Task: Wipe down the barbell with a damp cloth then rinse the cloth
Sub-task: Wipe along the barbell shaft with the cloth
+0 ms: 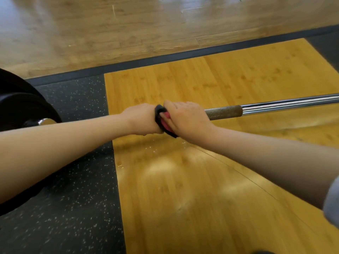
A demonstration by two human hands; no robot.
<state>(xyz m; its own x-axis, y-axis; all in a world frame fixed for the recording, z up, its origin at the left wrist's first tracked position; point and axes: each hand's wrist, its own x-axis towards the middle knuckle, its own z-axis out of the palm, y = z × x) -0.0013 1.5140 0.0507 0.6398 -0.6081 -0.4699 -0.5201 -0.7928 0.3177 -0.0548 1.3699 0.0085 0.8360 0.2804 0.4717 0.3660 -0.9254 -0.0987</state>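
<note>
GYM FLOOR: A person works along a long chrome steel barbell (pixel 286 103) that lies across a lifting platform, seen from a head-worn camera. At far left, a round black weight plate (pixel 22 107) sits on the bar's end above black speckled rubber matting (pixel 73 180). Next along, the left hand (pixel 141 119) is curled round the bar and the dark edge of a bunched black-and-pink fabric cloth (pixel 162 121) wrapped about the shaft. The right hand (pixel 187 118) meets it from the other side, fingers curled over the cloth and pinching it against the steel. The two hands sit side by side, with the cloth squeezed between and beneath them.

To their right runs a dull brown knurled band (pixel 223 112), then bright smooth shaft to the frame's edge, over a yellow bamboo-board platform (pixel 183 180).

The wipe-down appears to be under way near the plate end of the bar. How much of the shaft to the right has been covered cannot be told. The rinse looks to be left to do: the cloth is on the bar and no water source is in view. Pale specks on the boards below the hands may be drips, but they are too small to tell.
</note>
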